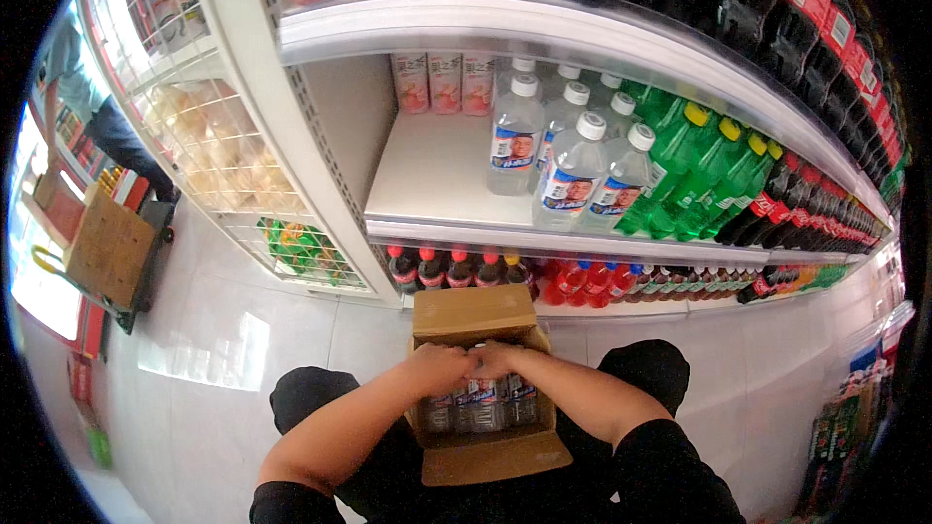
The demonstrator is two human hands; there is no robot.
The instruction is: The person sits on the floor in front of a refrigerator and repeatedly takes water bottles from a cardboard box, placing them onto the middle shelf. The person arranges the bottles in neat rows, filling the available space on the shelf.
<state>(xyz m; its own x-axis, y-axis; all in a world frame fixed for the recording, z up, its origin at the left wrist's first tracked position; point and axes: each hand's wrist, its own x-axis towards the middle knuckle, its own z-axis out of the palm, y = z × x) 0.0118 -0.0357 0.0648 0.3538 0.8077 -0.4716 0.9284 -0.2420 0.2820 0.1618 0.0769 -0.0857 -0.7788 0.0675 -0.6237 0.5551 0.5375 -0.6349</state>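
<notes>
An open cardboard box with its flaps spread stands between my knees, holding several clear plastic bottles with blue and white labels. My left hand and my right hand meet over the box, at the tops of the bottles; a white cap shows between them. The fingers are partly hidden, so I cannot tell whether either hand grips a bottle. Ahead, on the middle shelf, stand clear bottles with the same kind of label, beside green bottles with yellow caps.
Pink-and-white cartons stand at the back of that shelf. Dark cola bottles fill the upper right shelf. Red and dark drinks line the bottom shelf. At left are a wire rack and a cart with a cardboard box, near a person.
</notes>
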